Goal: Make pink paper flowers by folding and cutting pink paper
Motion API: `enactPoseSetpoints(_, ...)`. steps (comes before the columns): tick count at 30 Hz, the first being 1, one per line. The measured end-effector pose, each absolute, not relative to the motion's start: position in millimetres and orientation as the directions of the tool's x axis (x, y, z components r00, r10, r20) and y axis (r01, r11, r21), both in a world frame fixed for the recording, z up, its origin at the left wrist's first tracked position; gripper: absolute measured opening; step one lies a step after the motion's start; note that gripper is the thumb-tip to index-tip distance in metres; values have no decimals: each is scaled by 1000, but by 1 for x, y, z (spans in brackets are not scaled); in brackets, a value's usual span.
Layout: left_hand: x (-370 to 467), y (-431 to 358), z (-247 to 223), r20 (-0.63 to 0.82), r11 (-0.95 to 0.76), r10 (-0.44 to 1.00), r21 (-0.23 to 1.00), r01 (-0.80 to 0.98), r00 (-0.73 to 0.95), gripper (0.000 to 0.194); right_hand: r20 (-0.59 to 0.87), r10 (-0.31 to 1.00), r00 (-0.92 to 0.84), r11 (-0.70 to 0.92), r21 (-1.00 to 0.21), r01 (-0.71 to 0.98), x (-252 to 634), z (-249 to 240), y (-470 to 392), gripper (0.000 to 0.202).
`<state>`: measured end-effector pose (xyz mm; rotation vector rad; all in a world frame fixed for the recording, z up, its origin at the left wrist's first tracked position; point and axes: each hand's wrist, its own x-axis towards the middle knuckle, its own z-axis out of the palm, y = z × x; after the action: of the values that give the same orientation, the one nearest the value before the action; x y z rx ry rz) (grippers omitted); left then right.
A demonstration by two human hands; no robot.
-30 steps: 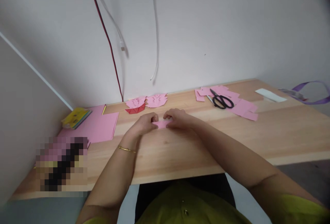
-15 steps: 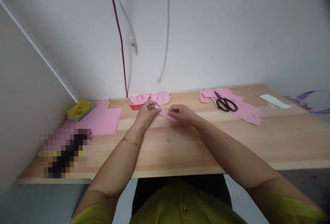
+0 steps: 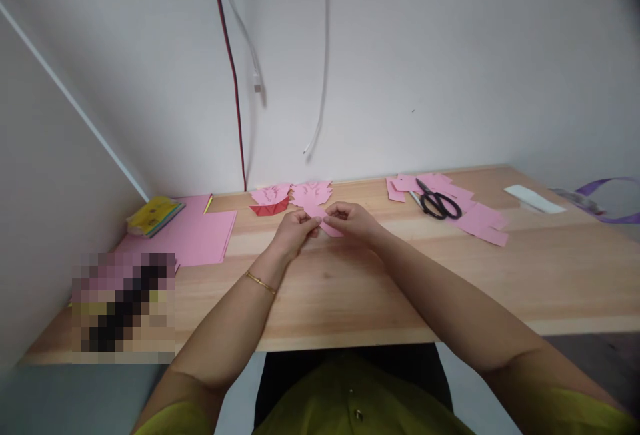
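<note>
A narrow strip of pink paper is pinched between my two hands above the middle of the table. My left hand grips its left edge with thumb and fingers. From the other side my right hand holds it, thumb close to the left thumb. Just behind lie two pink paper cut-outs with jagged edges, one on the left and one on the right. A folded red paper piece rests in front of the left cut-out.
Black-handled scissors lie on pink paper pieces at the right, near a white strip. Pink sheets, a yellow packet and a yellow pencil are at the left. Cables hang along the wall.
My left hand has come down and slightly right along the paper strip, uncovering its upper end and more of the red piece. My right hand has stayed nearly in place.
</note>
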<state>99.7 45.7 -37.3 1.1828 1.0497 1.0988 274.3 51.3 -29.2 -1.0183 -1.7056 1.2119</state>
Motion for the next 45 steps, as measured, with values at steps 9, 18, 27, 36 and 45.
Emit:
enactPoseSetpoints(9, 94, 47, -28, -158, 204, 973, 930, -305, 169, 25, 209, 937, -280, 205, -978, -43, 283, -35, 61, 31)
enactPoseSetpoints(18, 95, 43, -22, -182, 263, 954, 889, -376, 238, 29, 445, 772, -453, 568, -803, 178, 280, -28, 54, 31)
enactPoseSetpoints(27, 95, 43, -26, -190, 273, 949, 896, -351, 252, 25, 478, 773, -416, 597, -771, 223, 281, -24, 50, 26)
enactPoseSetpoints(36, 101, 43, -25, -81, 92, 994, 979, -184, 68, 22, 449, 807, -383, 535, -831, 152, 281, -27, 54, 22)
enactPoseSetpoints(45, 103, 34, -12, 124, -124, 992, 991, 38, 9, 19, 373, 907, -196, 352, -926, -137, 266, -27, 49, 20)
